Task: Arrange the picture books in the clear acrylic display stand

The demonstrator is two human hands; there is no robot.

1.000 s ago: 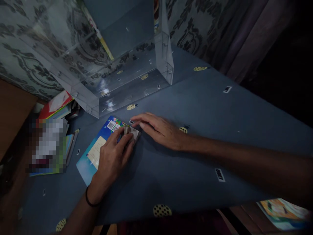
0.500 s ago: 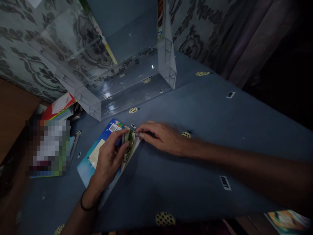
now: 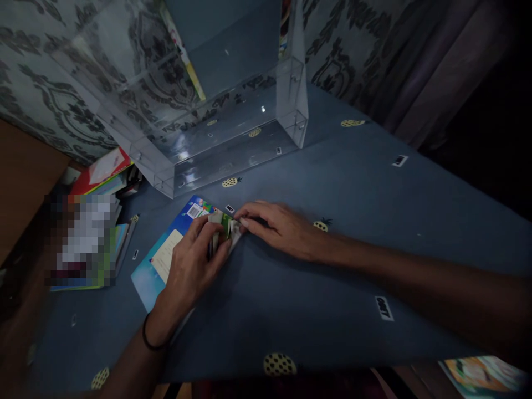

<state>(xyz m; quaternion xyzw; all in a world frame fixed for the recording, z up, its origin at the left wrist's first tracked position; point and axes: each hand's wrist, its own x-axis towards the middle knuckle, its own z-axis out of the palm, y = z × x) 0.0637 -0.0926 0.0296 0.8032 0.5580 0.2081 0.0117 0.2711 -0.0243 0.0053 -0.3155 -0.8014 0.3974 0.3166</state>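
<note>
A thin book [image 3: 160,244] with a blue cover, a barcode and a pale text panel lies aslant on the table. Its pages [image 3: 226,224] are partly lifted near the top right corner. Over the book, my left hand [image 3: 193,260] has its fingers curled on the raised pages, gripping them; a dark band circles the wrist. At the same corner, the thumb and forefinger of my right hand [image 3: 276,227] pinch the edge of the pages. My left hand covers much of the book's lower right part.
A clear acrylic stand [image 3: 233,149] rises behind the book, with a flat item upright in it. To the left are a pile of books [image 3: 118,249], partly blurred out, and a red-covered book [image 3: 103,169]. The blue tablecloth [image 3: 344,310] has pineapple prints. A colourful cover [image 3: 482,374] shows lower right.
My left hand has shifted right across the pages, its fingers now nearer my right hand. The right hand keeps its pinch at the corner. The whole view has tilted slightly.
</note>
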